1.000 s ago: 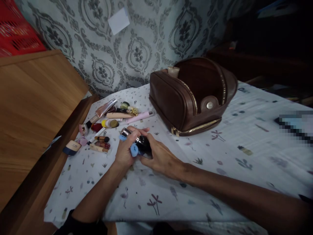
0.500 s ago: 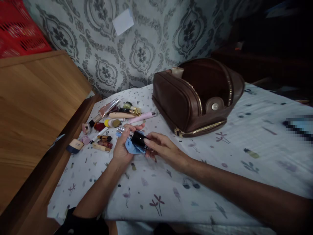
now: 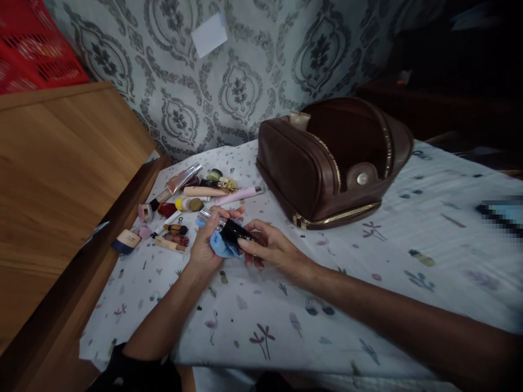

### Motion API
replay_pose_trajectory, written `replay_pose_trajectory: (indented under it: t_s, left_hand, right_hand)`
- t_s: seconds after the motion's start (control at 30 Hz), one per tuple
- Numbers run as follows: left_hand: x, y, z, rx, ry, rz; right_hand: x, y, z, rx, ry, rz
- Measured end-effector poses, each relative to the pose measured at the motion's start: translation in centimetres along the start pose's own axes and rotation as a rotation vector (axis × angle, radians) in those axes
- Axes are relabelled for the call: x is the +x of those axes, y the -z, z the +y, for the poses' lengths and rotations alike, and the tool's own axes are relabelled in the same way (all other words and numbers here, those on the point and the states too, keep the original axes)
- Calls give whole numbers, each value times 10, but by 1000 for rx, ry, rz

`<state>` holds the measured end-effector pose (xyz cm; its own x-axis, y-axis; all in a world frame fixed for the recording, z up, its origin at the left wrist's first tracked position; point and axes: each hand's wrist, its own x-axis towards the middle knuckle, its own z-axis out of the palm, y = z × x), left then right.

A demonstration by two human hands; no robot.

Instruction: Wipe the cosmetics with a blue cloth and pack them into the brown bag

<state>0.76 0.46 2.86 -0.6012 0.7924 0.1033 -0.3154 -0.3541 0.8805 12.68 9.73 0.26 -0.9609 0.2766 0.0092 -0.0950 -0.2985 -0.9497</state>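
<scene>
Right grip (image 3: 278,250) above tablecloth (image 3: 286,337), wallpaper (image 3: 241,90) beyond

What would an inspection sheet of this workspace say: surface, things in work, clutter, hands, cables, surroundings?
Surface: light printed tablecloth, wrinkled at right.
Things in work: black container, silver at one end, with blue cloth against it.
Clutter: makeup items grouped at left; open brown bag behind, small tube at its opening.
Hands: left hand holds cloth and container; right hand holds the black end.
Cables: nothing seen.
Surroundings: patterned wall, paper, red crate; right background too dark.
</scene>
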Motion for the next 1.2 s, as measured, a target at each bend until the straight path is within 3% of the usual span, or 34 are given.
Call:
replay_pose_trajectory:
  t_s: [0.13,0.33,0.6,0.73,0.9,1.03,1.2]
  left_hand:
    - [-1,3,-2,10,30,1]
    - [-5,6,-5,-7,65,-22]
    - [0,4,1,-1,18,17]
    - [-2,4,-3,42,21,12]
    - [-7,2,-11,97,138,-88]
    - [-7,2,-14,143,135,-91]
    - [-2,8,-10,343,63,7]
  right_hand:
    - [-1,-1,-2,65,-33,-65]
    - [0,-4,-5,209,-209,-134]
    - [2,-1,1,148,-127,39]
    - [4,1,3,204,-112,20]
    - [3,-1,-1,285,-123,-25]
    - [4,1,-1,152,-118,-7]
    - [6,10,0,-177,-23,207]
